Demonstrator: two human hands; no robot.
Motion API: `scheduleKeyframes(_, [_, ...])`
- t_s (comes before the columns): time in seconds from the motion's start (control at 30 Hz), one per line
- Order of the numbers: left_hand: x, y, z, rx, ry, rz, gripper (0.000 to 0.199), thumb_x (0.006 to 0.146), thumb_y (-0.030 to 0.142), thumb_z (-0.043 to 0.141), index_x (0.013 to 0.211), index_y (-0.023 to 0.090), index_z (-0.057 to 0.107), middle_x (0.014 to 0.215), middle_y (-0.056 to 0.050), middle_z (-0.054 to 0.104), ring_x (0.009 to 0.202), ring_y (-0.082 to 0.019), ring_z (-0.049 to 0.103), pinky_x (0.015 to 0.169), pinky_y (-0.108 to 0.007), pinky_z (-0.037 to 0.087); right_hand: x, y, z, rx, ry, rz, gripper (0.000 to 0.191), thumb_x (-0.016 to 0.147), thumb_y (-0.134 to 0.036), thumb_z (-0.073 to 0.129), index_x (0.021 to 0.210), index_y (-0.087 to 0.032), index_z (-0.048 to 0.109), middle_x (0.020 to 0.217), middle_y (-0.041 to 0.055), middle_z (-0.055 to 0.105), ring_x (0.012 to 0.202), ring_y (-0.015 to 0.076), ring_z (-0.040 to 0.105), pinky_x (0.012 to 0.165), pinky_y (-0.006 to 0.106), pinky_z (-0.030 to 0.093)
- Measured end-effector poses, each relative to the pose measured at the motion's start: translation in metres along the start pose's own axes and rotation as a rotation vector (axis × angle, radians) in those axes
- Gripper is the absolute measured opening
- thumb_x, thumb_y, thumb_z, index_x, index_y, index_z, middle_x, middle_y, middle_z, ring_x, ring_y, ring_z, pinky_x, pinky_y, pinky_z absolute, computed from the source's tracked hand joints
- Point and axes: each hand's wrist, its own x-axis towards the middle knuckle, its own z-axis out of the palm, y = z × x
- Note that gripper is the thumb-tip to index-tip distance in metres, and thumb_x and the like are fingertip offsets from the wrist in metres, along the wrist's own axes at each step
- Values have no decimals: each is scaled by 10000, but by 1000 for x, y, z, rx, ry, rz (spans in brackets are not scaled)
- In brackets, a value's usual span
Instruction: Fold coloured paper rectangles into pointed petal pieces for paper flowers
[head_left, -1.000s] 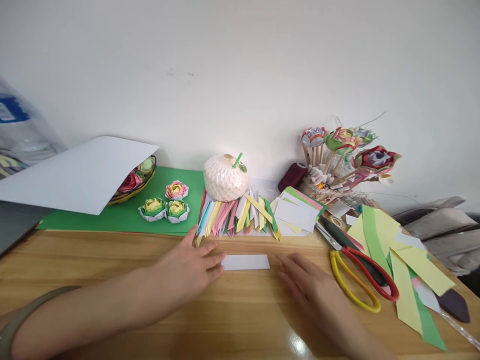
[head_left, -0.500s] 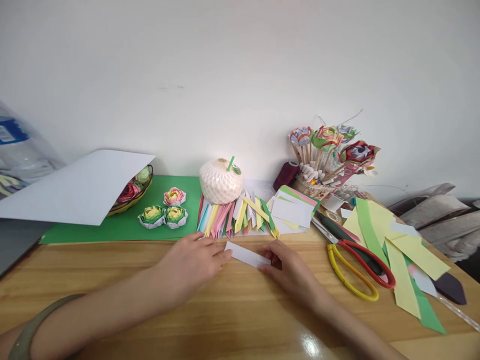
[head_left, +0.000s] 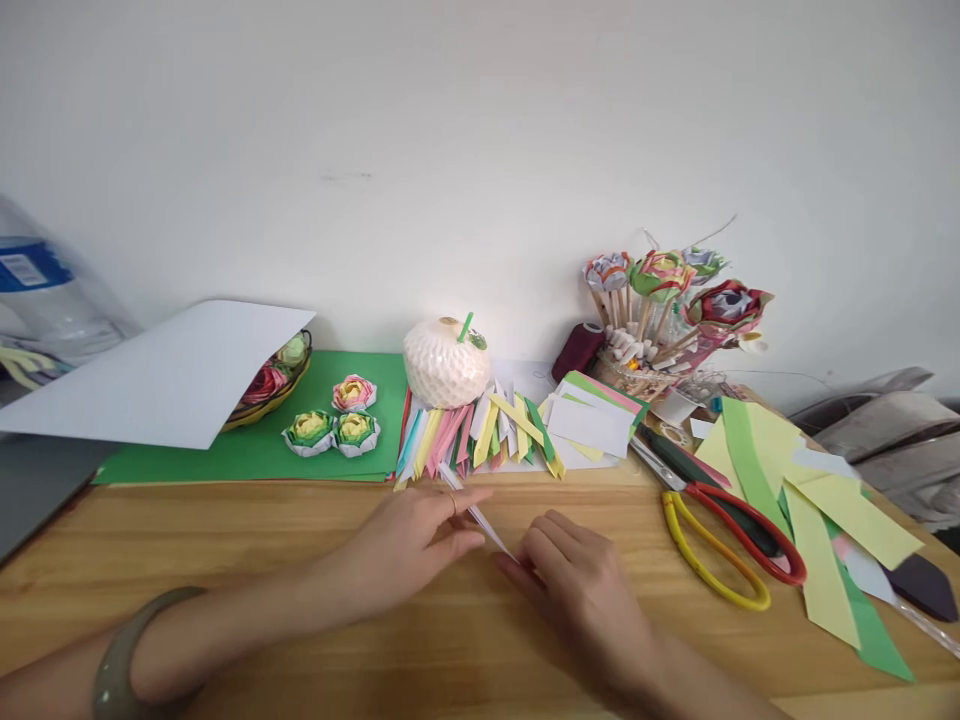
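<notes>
A narrow white paper strip (head_left: 487, 527) slants across the middle of the wooden table (head_left: 300, 640), seen nearly edge-on. My right hand (head_left: 581, 585) pinches its lower right end between thumb and curled fingers. My left hand (head_left: 420, 540), wearing a ring, reaches over the strip's upper left part, with the index finger stretched across it and the thumb below. Just behind the hands lies a row of folded paper strips (head_left: 450, 435) in several colours, beside a stack of white paper pieces (head_left: 589, 425).
Scissors (head_left: 720, 510) and coloured paper scraps (head_left: 825, 550) lie at right. Behind stand a white textured jar (head_left: 446, 365) and paper flowers (head_left: 664, 275). Left are small paper lotuses (head_left: 356, 430) on green sheets (head_left: 225, 465), a white sheet (head_left: 172, 370) and a bottle (head_left: 45, 290).
The white strip has gone from lying flat to a narrow, steeper slant. My left hand's index finger now extends across it, and my right hand has moved slightly nearer to me. The view has shifted slightly.
</notes>
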Motion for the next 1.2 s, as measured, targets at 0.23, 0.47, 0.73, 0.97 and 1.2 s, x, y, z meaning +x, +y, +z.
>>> scheduleKeyframes(0.23, [6, -9, 11, -626, 40, 89, 647, 863, 61, 436, 1443, 264, 234, 1215, -71, 601, 1060, -175, 583, 923, -354, 463, 16, -4, 12, 79, -10, -86, 314, 959, -269, 430, 664, -182, 495, 597, -8, 525, 543, 116, 446, 502, 239, 291])
scheduleKeyframes(0.47, [9, -14, 12, -867, -107, 143, 666, 881, 68, 463, 1454, 258, 180, 1204, -96, 605, 1056, -171, 592, 844, -307, 501, 19, -2, 14, 152, 4, -147, 336, 940, -401, 452, 698, -176, 513, 638, 4, 578, 588, 129, 505, 543, 249, 342])
scheduleKeyframes(0.73, [12, -19, 20, -959, -166, -3, 985, 729, 45, 652, 1464, 276, 38, 1002, -32, 677, 849, -151, 641, 733, -261, 501, 21, 13, 4, 132, -53, -293, 218, 934, -157, 444, 1131, -133, 536, 779, 27, 630, 629, 140, 522, 526, 250, 370])
scheduleKeyframes(0.97, [15, -24, 20, -715, -120, -100, 860, 748, 50, 628, 1452, 245, 176, 1051, -62, 687, 871, -179, 663, 747, -298, 525, 16, 33, 0, 13, -74, -364, 254, 958, -111, 343, 1018, -68, 586, 722, 59, 613, 634, 162, 506, 527, 280, 354])
scheduleKeyframes(1.2, [6, -27, 29, 425, 436, 564, 169, 921, 153, 468, 1000, 161, 617, 961, -50, 663, 874, -172, 608, 726, -291, 521, 17, 34, 0, -54, -232, -255, 305, 963, -150, 338, 850, -130, 620, 693, 43, 549, 662, 181, 475, 550, 304, 334])
